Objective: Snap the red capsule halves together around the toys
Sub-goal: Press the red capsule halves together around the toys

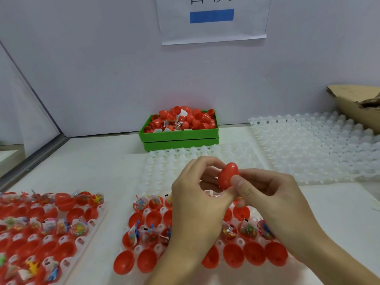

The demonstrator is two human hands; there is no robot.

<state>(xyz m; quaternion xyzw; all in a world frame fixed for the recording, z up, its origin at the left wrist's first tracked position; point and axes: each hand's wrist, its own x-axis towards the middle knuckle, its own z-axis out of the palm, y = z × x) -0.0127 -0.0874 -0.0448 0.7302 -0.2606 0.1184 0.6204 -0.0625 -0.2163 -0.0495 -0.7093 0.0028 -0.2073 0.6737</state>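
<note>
Frame centre: left hand (pixel 197 194) and right hand (pixel 267 194) both pinch the capsule (pixel 227 175); squeeze squarely until the seam closes.

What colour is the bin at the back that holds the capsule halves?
Green. The bin shows in the head view, against the back wall.

The left hand (pixel 197 200) and right hand (pixel 265 194) cover the middle of the tray (pixel 221 242) at lower centre, hiding several cups and part of the red capsule (pixel 227 175). The tray at lower left (pixel 81 242) runs off the frame's left and bottom edges. The wall sign (pixel 212 27) is cut at the top, its characters unreadable. The cardboard box (pixel 357 105) leaves the right edge. The bagged toys (pixel 79 228) are too small to identify.
</note>
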